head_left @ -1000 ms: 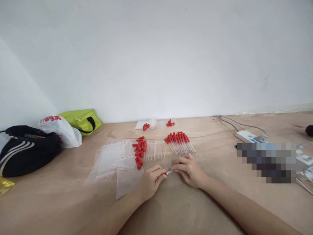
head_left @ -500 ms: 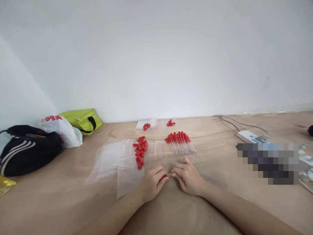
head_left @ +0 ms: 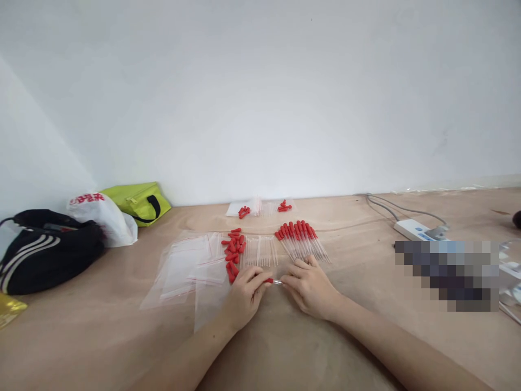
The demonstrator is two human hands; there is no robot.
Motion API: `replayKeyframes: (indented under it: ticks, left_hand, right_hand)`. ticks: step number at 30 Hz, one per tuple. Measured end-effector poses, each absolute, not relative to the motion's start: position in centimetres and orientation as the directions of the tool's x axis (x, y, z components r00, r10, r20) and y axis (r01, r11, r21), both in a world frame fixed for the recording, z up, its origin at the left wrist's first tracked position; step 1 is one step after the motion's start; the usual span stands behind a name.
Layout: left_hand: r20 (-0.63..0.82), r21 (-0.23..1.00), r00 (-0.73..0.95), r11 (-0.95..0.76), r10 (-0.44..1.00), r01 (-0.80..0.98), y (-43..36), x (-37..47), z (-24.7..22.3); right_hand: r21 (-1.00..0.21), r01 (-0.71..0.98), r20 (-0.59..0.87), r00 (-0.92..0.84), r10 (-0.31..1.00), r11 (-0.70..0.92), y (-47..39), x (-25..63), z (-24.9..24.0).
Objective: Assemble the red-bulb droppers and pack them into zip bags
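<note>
My left hand point(head_left: 245, 296) is closed on a red rubber bulb point(head_left: 268, 281), whose open end points right. A clear glass dropper tube point(head_left: 277, 282) meets the bulb's end, and my right hand point(head_left: 308, 285) pinches the tube; how deep it sits in the bulb I cannot tell. Beyond my hands, loose red bulbs point(head_left: 233, 250) lie in a pile beside a row of bare glass tubes point(head_left: 259, 251). To their right, several droppers with red bulbs fitted point(head_left: 300, 236) lie fanned out on the table.
Clear zip bags point(head_left: 183, 269) lie overlapping at left. Near the wall are smaller groups of red bulbs point(head_left: 243, 212) and tubes. A black bag point(head_left: 52, 255), a white plastic bag point(head_left: 100, 220) and a lime-green bag point(head_left: 136, 201) stand far left. A power strip point(head_left: 415, 230) lies right.
Both hands have moved slightly away from me and to the left, carrying the bulb and tube. The bulbs, tubes and bags on the table stay in place.
</note>
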State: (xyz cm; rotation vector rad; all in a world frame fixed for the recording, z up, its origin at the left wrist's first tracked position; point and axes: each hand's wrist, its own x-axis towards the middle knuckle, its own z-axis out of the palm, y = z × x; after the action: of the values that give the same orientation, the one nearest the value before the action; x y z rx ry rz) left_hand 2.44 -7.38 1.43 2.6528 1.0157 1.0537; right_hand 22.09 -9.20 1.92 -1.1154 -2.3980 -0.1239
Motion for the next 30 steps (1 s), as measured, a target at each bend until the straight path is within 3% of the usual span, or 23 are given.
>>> replayKeyframes:
  ticks: [2, 4, 7, 10, 21, 30]
  left_hand:
    - [0.617, 0.330, 0.449, -0.730, 0.647, 0.598, -7.3, 2.2, 1.3]
    - [0.618, 0.343, 0.400, -0.690, 0.677, 0.637, -7.3, 2.1, 1.3]
    - [0.547, 0.351, 0.459, -0.689, 0.700, 0.634, -7.4, 2.2, 1.2]
    - [0.488, 0.355, 0.508, -0.693, 0.710, 0.627, -7.5, 2.4, 1.2]
    - [0.424, 0.380, 0.512, -0.660, 0.747, 0.648, -7.4, 2.6, 1.3]
    - [0.417, 0.382, 0.508, -0.653, 0.753, 0.655, -7.3, 2.5, 1.1]
  right_hand:
    - [-0.158, 0.791, 0.486, -0.459, 0.744, 0.591, -8.6, 22.5, 1.9]
    - [-0.264, 0.863, 0.516, -0.250, 0.819, 0.430, -7.5, 23.1, 1.7]
    - [-0.421, 0.896, 0.510, 0.106, 0.854, 0.140, -5.4, 23.9, 1.3]
    - [-0.466, 0.885, 0.469, 0.256, 0.845, -0.010, -3.5, 24.2, 1.1]
    - [-0.330, 0.938, 0.388, 0.239, 0.890, -0.107, -1.6, 22.5, 0.8]
    - [-0.304, 0.949, 0.407, 0.215, 0.888, -0.090, -1.6, 22.0, 0.6]
